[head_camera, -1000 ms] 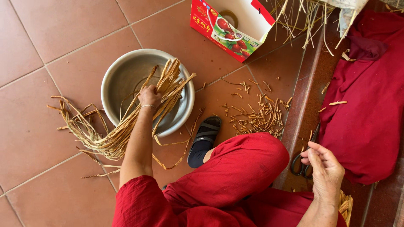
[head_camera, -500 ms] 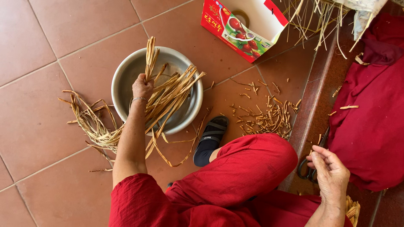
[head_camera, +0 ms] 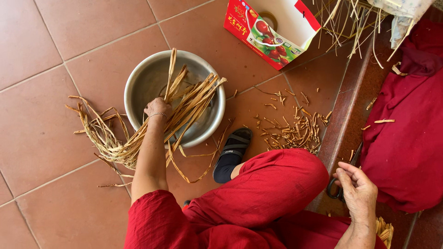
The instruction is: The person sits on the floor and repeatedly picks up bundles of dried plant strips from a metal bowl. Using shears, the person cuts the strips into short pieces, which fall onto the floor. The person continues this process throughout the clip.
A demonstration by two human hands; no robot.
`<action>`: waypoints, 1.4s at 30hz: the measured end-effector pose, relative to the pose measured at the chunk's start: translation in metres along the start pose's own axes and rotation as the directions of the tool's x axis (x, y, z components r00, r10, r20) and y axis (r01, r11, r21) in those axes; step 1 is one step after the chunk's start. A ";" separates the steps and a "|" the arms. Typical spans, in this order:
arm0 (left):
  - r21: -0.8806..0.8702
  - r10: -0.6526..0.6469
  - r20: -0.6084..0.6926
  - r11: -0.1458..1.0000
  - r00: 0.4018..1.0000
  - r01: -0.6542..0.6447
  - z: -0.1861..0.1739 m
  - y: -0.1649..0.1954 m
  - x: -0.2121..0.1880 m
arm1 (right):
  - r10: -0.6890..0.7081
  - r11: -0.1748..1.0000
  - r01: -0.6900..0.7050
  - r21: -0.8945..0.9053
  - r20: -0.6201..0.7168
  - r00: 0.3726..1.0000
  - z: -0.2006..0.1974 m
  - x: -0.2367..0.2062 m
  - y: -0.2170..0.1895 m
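My left hand (head_camera: 158,109) reaches over the round metal basin (head_camera: 138,78) and grips a bundle of long dried tan strips (head_camera: 196,101). The strips lie across the basin's rim, with their frayed ends spread on the tiles at the left (head_camera: 99,136). My right hand (head_camera: 360,191) is low at the right, on the dark step. Its fingers close on the black handles of a pair of scissors (head_camera: 333,188). My bent knee in red cloth (head_camera: 277,184) lies between the two hands.
A pile of short cut strip pieces (head_camera: 290,129) lies on the red floor tiles beside the step. A red open cardboard box (head_camera: 272,27) stands beyond the basin. Red fabric (head_camera: 406,138) and hanging pale stalks (head_camera: 350,23) are at the right. My foot wears a black sandal (head_camera: 233,150).
My left hand has lifted and shifted the strips further into the basin, so some now stand upright. My right hand has lowered onto the scissors.
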State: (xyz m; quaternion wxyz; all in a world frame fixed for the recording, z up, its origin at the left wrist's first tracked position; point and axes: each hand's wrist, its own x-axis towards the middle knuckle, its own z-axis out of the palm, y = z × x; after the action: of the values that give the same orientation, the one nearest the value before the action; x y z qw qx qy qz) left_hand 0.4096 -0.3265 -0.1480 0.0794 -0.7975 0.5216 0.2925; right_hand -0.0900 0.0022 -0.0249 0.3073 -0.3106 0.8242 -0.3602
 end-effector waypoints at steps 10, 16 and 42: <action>-0.264 0.219 -0.345 0.910 0.913 -0.318 -0.034 -0.062 -0.016 | -0.039 0.994 0.040 -0.102 0.016 0.999 0.003 -0.011 -0.004; -0.317 0.303 -0.624 0.744 0.720 -0.588 -0.071 -0.101 -0.057 | -0.072 0.993 0.076 -0.090 0.051 0.996 0.002 -0.017 -0.003; 0.275 0.324 -0.350 0.933 0.879 -0.234 -0.145 -0.142 -0.100 | -0.092 0.964 0.101 -0.246 0.047 0.995 -0.009 -0.034 0.001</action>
State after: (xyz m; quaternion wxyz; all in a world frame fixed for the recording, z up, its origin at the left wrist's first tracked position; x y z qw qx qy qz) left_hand 0.5614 -0.2478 -0.0004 0.0205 -0.7414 0.6665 0.0758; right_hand -0.0760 0.0312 -0.0112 0.2625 -0.3929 0.8411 -0.2633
